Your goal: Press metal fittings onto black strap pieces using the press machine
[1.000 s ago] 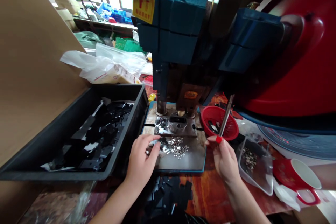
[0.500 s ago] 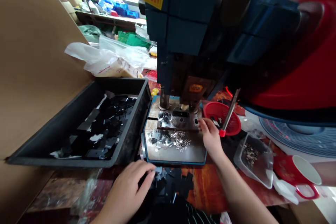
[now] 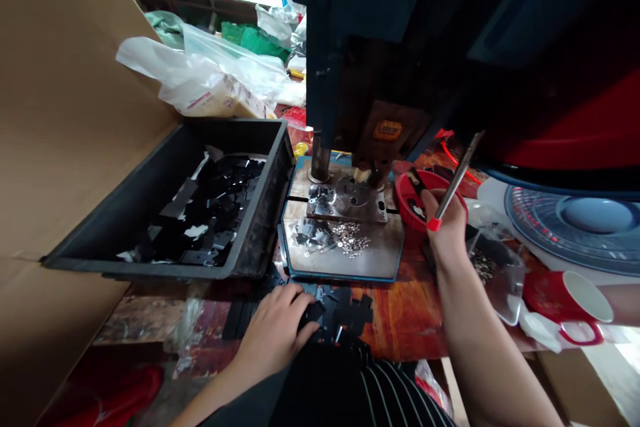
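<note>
My right hand [image 3: 448, 217] reaches over the red plastic basket [image 3: 466, 203], its fingers closed on a dark flat piece [image 3: 416, 180] above the basket. A lever with a red end [image 3: 456, 183] passes in front of this hand. My left hand [image 3: 280, 320] rests low on the black flat pieces [image 3: 345, 310] at the table's front edge, thumb and fingers apart. Between the hands stands the press; its metal die block [image 3: 350, 207] lies under the raised ram [image 3: 387, 130]. On the press plate [image 3: 345, 265] are shiny thin pieces [image 3: 311, 233] and a heap of small metal parts [image 3: 351, 240].
A black tray [image 3: 175, 271] with black and silvery pieces stands at the left, beside a cardboard wall [image 3: 65, 113]. On the right are a clear bin [image 3: 505, 287] of small parts, a red mug [image 3: 545, 297] and a large red wheel guard [image 3: 565, 153].
My right hand has moved from the die block to the red basket. My left hand has shifted onto the black pieces. The view has tilted downward.
</note>
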Action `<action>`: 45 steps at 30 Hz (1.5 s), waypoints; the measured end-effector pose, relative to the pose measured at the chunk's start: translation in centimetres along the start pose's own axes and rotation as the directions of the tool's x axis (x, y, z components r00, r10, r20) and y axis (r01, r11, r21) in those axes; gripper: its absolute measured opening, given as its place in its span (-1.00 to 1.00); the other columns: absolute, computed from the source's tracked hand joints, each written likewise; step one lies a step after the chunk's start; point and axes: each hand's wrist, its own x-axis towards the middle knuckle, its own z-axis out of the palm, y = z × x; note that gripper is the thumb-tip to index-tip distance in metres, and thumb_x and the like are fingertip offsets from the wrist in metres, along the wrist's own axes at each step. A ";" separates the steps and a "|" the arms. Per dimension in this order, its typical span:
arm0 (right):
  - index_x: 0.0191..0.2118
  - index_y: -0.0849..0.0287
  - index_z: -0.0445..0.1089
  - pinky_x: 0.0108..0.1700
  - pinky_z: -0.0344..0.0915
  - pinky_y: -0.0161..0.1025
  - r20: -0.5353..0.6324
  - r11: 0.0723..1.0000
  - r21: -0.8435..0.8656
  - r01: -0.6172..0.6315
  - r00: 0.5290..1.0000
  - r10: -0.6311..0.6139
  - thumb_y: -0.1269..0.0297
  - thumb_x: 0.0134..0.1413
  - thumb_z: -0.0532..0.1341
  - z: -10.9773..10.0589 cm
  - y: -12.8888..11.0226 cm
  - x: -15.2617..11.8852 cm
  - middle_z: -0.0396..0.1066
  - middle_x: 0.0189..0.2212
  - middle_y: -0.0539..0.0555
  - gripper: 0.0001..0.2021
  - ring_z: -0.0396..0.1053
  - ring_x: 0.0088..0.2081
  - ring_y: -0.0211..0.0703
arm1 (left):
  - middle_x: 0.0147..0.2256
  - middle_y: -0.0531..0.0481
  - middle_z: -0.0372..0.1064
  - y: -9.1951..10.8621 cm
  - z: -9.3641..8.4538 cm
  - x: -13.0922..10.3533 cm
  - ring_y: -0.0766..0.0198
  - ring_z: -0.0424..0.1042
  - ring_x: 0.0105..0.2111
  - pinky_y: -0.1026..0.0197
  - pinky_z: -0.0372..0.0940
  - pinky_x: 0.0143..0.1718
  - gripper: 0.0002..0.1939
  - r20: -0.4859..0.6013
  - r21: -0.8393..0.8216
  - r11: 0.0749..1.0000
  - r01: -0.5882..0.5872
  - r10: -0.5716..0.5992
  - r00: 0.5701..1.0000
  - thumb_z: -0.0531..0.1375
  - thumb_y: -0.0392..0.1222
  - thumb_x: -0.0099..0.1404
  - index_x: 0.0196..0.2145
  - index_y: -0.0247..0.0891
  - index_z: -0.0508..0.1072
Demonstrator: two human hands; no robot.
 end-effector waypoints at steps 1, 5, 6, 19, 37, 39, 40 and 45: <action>-0.35 0.24 0.38 -0.45 0.15 -0.28 -0.036 0.999 -0.021 -0.040 0.999 0.039 0.01 -0.04 0.21 -1.0 0.6 0.2 0.36 -0.53 0.01 -0.66 0.24 -0.51 -0.24 | -0.17 -0.08 0.31 0.2 0.1 0.2 0.03 0.30 -0.17 -0.01 0.25 -0.17 -0.78 0.010 -0.008 1.000 -0.006 0.007 1.000 0.17 -0.13 0.20 -0.17 -0.17 0.42; -0.19 0.25 0.39 -0.36 0.24 -0.23 0.000 0.997 -0.063 -0.048 0.999 0.048 0.03 -0.01 0.19 -3.2 1.6 -1.1 0.43 -0.41 0.09 -0.62 0.33 -0.42 -0.16 | -0.22 -0.03 0.32 0.4 0.4 0.8 0.09 0.31 -0.20 0.05 0.25 -0.18 -0.89 0.019 -0.044 0.999 -0.025 0.026 0.999 0.15 -0.20 0.20 -0.29 -0.16 0.44; -0.18 0.24 0.40 -0.32 0.26 -0.22 0.052 0.996 -0.085 -0.025 0.998 0.029 0.03 0.01 0.18 -3.2 1.4 -2.0 0.45 -0.39 0.10 -0.63 0.35 -0.38 -0.14 | -0.21 -0.04 0.32 0.4 0.5 0.8 0.09 0.32 -0.19 0.05 0.25 -0.17 -0.85 0.001 -0.047 0.999 -0.022 0.022 1.000 0.16 -0.20 0.19 -0.25 -0.16 0.44; -0.25 0.09 0.43 -0.22 0.21 -0.16 0.714 0.740 -0.141 0.658 0.585 -0.384 0.27 0.23 0.09 1.2 -2.9 -11.5 0.41 -0.36 0.05 -0.84 0.29 -0.29 -0.12 | -0.33 0.02 0.40 0.6 0.1 1.2 0.16 0.38 -0.28 0.16 0.27 -0.25 -0.88 0.059 -0.172 0.984 -0.035 0.046 0.997 0.13 -0.28 0.16 -0.30 -0.17 0.41; -0.31 0.13 0.39 -0.18 0.16 -0.17 0.569 0.785 -0.186 0.591 0.716 -0.404 0.29 0.20 0.10 2.4 -4.7 -8.5 0.39 -0.35 0.05 -0.86 0.29 -0.26 -0.11 | -0.36 -0.02 0.47 1.9 -4.3 3.6 0.24 0.47 -0.36 0.26 0.39 -0.36 -0.76 0.129 -0.944 0.233 0.234 -0.394 0.910 0.14 0.00 0.24 -0.24 -0.21 0.36; -0.31 0.13 0.40 -0.16 0.17 -0.16 0.495 0.772 -0.222 0.595 0.751 -0.437 0.28 0.19 0.11 3.7 -5.3 -6.2 0.40 -0.36 0.06 -0.86 0.30 -0.26 -0.10 | -0.39 -0.01 0.48 2.3 -4.9 4.2 0.30 0.47 -0.44 0.31 0.38 -0.43 -0.76 0.198 -0.970 0.035 0.240 -0.457 0.867 0.17 -0.04 0.24 -0.20 -0.21 0.32; -0.31 0.13 0.41 -0.16 0.17 -0.16 0.467 0.765 -0.233 0.601 0.759 -0.454 0.28 0.19 0.11 4.3 -5.6 -5.1 0.40 -0.36 0.06 -0.86 0.30 -0.26 -0.10 | -0.39 -0.01 0.49 2.4 -5.1 4.4 0.33 0.47 -0.48 0.33 0.38 -0.46 -0.77 0.217 -0.974 -0.044 0.223 -0.473 0.854 0.17 -0.08 0.25 -0.19 -0.21 0.30; -0.25 0.10 0.45 -0.14 0.19 -0.14 0.474 0.682 -0.259 0.684 0.705 -0.528 0.28 0.20 0.10 6.3 -5.9 -2.3 0.41 -0.31 0.07 -0.82 0.28 -0.24 -0.08 | -0.26 -0.13 0.50 2.9 -6.5 5.3 0.35 0.50 -0.46 0.31 0.42 -0.41 -0.77 0.238 -0.957 -0.258 0.131 -0.441 0.866 0.07 -0.25 0.34 -0.04 -0.24 0.32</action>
